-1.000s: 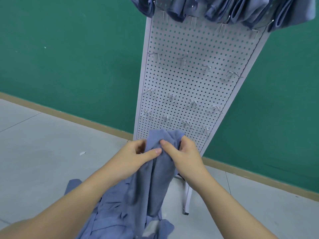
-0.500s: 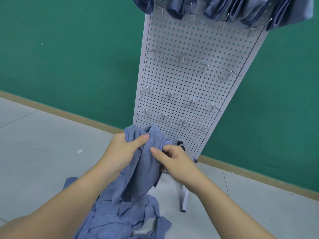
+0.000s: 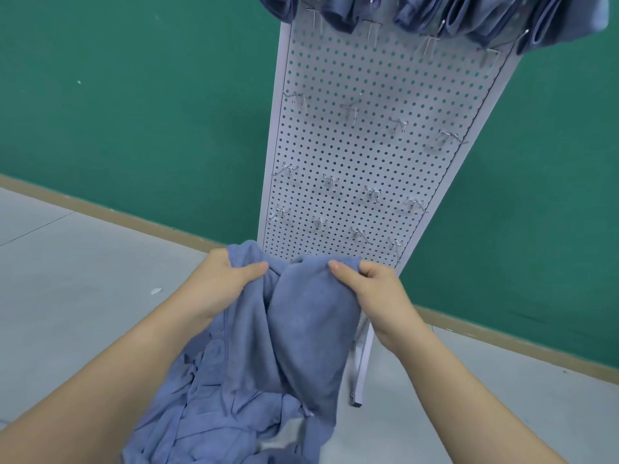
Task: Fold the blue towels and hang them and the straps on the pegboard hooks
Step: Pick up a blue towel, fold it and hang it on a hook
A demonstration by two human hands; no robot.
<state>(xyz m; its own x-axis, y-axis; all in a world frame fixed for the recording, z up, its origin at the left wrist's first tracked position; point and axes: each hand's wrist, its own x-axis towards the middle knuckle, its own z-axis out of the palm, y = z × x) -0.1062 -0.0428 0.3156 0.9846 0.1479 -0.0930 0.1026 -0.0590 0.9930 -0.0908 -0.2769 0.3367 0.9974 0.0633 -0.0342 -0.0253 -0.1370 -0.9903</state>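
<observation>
A blue towel (image 3: 308, 323) hangs between my hands in front of the foot of the white pegboard (image 3: 368, 155). My left hand (image 3: 224, 279) grips its top edge on the left, thumb over the cloth. My right hand (image 3: 371, 286) grips the top edge on the right. The cloth sags in a fold between them. Below lies a heap of blue towels and straps (image 3: 207, 413) on the floor. Several folded blue towels (image 3: 469, 15) hang from the pegboard's top row of hooks. Lower rows of metal hooks (image 3: 398, 123) are bare.
The pegboard stands on thin legs (image 3: 360, 373) against a green wall (image 3: 134, 105). A tan skirting strip (image 3: 110, 212) runs along the grey floor (image 3: 67, 279). A small white scrap (image 3: 156, 291) lies on the floor at the left.
My hands have drawn apart along the towel's top edge, spreading the bunched cloth wider. The towel hangs lower and broader than before.
</observation>
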